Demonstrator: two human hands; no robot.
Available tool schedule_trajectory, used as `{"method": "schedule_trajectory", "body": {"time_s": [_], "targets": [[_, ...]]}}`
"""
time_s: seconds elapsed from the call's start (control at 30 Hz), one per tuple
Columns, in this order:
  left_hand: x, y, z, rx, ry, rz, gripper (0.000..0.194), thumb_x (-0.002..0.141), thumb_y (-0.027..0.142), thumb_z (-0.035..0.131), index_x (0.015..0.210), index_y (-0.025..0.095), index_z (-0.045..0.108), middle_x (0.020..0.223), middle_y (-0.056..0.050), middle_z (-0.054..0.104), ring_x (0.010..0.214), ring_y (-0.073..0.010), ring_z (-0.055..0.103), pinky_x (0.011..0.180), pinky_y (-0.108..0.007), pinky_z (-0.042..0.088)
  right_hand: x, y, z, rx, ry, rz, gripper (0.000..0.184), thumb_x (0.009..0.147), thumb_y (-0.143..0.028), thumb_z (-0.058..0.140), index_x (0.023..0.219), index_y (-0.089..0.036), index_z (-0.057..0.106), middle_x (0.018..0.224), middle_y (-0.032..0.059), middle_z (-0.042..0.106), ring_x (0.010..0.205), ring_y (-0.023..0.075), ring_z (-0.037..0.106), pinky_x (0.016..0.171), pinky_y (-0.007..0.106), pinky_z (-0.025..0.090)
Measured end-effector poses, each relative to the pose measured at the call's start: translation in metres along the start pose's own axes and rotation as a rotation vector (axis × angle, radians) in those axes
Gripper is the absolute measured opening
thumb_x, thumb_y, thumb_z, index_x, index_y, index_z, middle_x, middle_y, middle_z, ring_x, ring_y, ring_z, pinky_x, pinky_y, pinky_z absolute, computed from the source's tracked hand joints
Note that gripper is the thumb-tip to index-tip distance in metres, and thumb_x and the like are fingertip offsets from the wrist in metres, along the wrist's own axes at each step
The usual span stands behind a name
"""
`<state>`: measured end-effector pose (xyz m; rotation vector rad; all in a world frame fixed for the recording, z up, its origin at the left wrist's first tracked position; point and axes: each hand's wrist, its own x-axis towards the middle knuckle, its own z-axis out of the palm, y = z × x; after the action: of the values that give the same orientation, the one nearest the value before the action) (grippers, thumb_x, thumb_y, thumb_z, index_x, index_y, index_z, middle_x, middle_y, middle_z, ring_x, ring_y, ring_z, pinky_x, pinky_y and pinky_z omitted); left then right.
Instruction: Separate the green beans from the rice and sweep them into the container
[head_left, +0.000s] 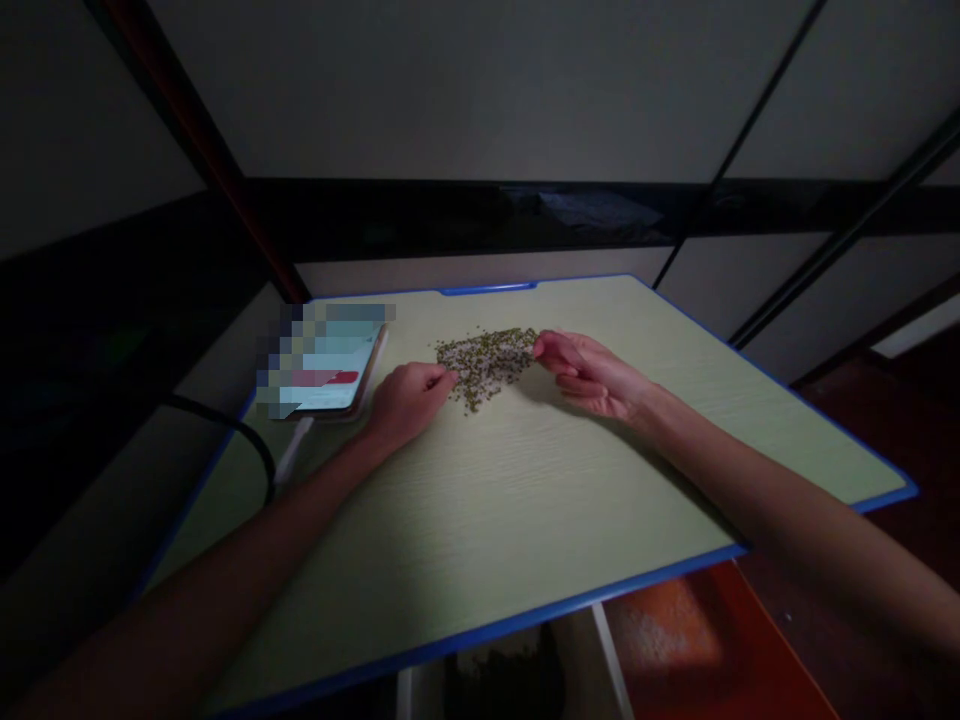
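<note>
A loose pile of small green and pale grains (487, 362) is spread in a thin patch on the light tabletop (510, 500). At the pile's left edge rests my left hand (411, 402), its fingers curled in and the thumb pressed against them. On the pile's right side is my right hand (589, 375), turned partly palm-up, with thumb and index finger pinched together and the other fingers bent. A shadow falls on the table beneath it. Whatever either pinch holds is too small or hidden to make out.
A device with a lit screen (341, 370), partly blurred out, stands at the table's left, with a pale cable (292, 450) beside it. Cabinet panels (465, 100) rise behind the blue-edged table. Below its front edge are a pale container (431, 690) and an orange-red surface (675, 640).
</note>
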<state>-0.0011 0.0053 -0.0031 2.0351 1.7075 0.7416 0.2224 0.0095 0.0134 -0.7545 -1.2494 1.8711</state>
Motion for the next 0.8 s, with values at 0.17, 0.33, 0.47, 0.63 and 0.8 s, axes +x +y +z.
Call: {"method": "schedule_trajectory", "body": {"time_s": [0.17,0.33,0.47,0.63,0.8], "targets": [[0.002,-0.004,0.0,-0.069,0.006,-0.002,0.035,0.072,0.04,0.042,0.044,0.019,0.038,0.041,0.005,0.031,0.046,-0.0114,0.034,0.049,-0.025,0.018,0.01,-0.015,-0.048,0.058,0.37,-0.253,0.022,0.073,-0.033,0.065,0.072,-0.015,0.052,0.048,-0.0104,0.034,0.033,-0.0018,0.026,0.028,0.008,0.019],[0.006,-0.004,-0.004,-0.201,0.055,-0.039,0.033,0.07,0.038,0.041,0.043,0.021,0.032,0.04,0.005,0.03,0.044,-0.0112,0.033,0.047,-0.025,0.022,0.012,-0.018,-0.082,-0.01,0.614,-0.375,0.025,0.065,-0.032,0.07,0.07,-0.017,0.051,0.053,-0.0067,0.047,0.037,0.0002,0.034,0.032,0.011,0.028],[0.005,-0.001,-0.01,-0.28,0.136,-0.088,0.032,0.069,0.037,0.041,0.043,0.021,0.03,0.04,0.005,0.029,0.042,-0.0105,0.03,0.045,-0.026,0.022,0.015,-0.011,-0.094,-0.094,0.705,-0.451,0.036,0.052,-0.036,0.076,0.072,-0.017,0.051,0.053,-0.0068,0.05,0.039,0.0018,0.037,0.034,0.014,0.03],[0.003,-0.003,-0.011,-0.349,0.217,-0.139,0.032,0.069,0.04,0.041,0.046,0.022,0.027,0.041,0.006,0.027,0.042,-0.0095,0.027,0.044,-0.025,0.021,0.026,-0.003,-0.099,-0.244,0.734,-0.475,0.046,0.046,-0.042,0.076,0.077,-0.016,0.055,0.051,-0.0051,0.053,0.041,0.0055,0.042,0.038,0.019,0.031],[0.001,0.0,-0.013,-0.374,0.236,-0.174,0.032,0.069,0.041,0.042,0.047,0.022,0.027,0.043,0.006,0.027,0.043,-0.0094,0.026,0.044,-0.026,0.022,0.031,-0.006,-0.109,-0.42,0.68,-0.399,0.042,0.048,-0.039,0.076,0.076,-0.013,0.06,0.045,-0.0052,0.05,0.039,0.0064,0.041,0.039,0.02,0.029]]}}
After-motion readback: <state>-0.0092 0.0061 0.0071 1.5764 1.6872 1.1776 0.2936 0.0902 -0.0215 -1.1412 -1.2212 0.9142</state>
